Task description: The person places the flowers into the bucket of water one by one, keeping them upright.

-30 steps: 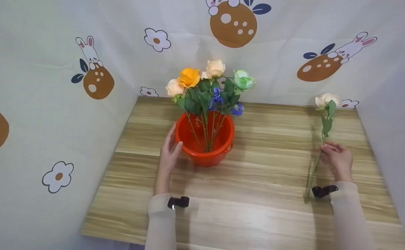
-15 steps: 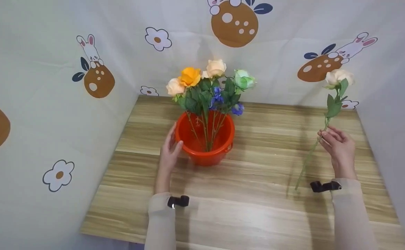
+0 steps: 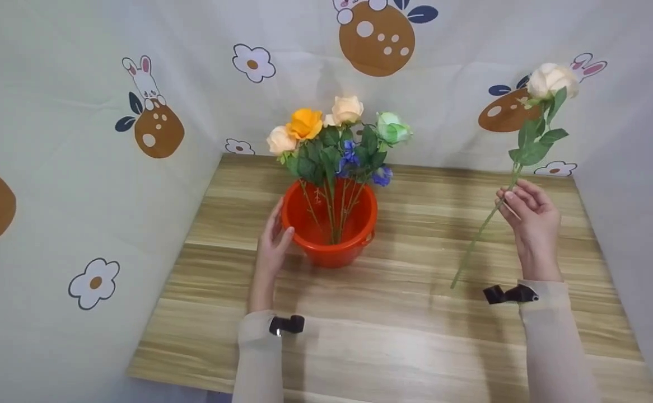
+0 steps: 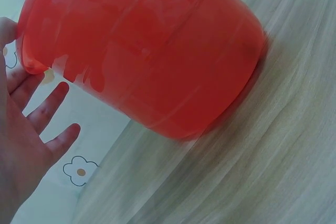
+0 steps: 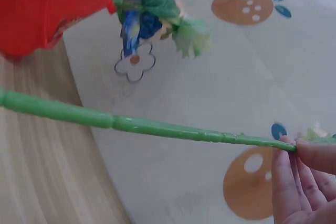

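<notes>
My right hand (image 3: 536, 224) pinches a cream rose (image 3: 551, 81) by its stem, thumb against fingertips. The bloom points up and away, and the stem slants down to the left over the table. In the right wrist view the green stem (image 5: 163, 128) crosses the picture from the pinch. My left hand (image 3: 273, 240) rests against the left side of an orange-red bucket (image 3: 335, 257), fingers spread and mostly straight at its rim. Inside the bucket stand an orange rose (image 3: 305, 124), a pale green rose (image 3: 393, 129), blue flowers (image 3: 349, 157) and several cream roses (image 3: 348, 109).
The bucket stands on a wood-grain table (image 3: 416, 336), left of its middle. Behind and at both sides hangs a white cloth (image 3: 192, 33) printed with rabbits and flowers. A small black device (image 3: 510, 294) sits on each wrist.
My right hand has lifted the cream rose, moving it up and away, then slightly left; its stem tip has swung left. The left hand and the bucket have stayed in place.
</notes>
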A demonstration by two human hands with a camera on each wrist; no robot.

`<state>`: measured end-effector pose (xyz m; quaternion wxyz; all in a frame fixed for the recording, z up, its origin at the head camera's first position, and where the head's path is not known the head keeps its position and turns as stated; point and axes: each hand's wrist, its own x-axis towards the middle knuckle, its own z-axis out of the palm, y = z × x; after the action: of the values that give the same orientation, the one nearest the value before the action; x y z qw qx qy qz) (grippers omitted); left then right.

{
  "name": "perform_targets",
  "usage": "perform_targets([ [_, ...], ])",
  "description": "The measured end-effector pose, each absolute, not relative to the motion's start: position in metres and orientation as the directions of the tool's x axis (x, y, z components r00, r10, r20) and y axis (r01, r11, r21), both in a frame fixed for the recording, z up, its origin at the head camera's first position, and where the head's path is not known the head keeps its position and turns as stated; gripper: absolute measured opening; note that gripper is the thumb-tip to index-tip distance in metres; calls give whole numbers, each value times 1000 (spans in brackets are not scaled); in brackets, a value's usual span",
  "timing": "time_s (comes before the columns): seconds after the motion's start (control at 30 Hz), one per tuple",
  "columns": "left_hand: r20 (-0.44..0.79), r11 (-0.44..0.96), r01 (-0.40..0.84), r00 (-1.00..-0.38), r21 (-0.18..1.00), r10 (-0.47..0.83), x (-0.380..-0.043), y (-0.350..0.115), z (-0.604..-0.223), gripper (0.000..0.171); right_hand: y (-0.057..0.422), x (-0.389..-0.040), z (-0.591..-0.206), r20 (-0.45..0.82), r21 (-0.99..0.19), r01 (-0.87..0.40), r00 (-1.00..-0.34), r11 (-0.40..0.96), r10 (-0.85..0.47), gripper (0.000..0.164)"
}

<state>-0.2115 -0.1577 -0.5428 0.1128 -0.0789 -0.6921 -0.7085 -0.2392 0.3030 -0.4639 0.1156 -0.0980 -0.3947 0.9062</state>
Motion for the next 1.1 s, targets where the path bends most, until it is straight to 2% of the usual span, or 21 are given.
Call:
perform_targets([
  [0.73,312,33,311,-949,950,-50,-213,-159,-546,61,191,-272,-423,89,-740,-249,-957,-625,277,22],
  [1.1,328,3,328,-944,945,-38,-214,-159,-547,60,146,-283,-426,200,-703,-361,-927,-613,316,24],
])
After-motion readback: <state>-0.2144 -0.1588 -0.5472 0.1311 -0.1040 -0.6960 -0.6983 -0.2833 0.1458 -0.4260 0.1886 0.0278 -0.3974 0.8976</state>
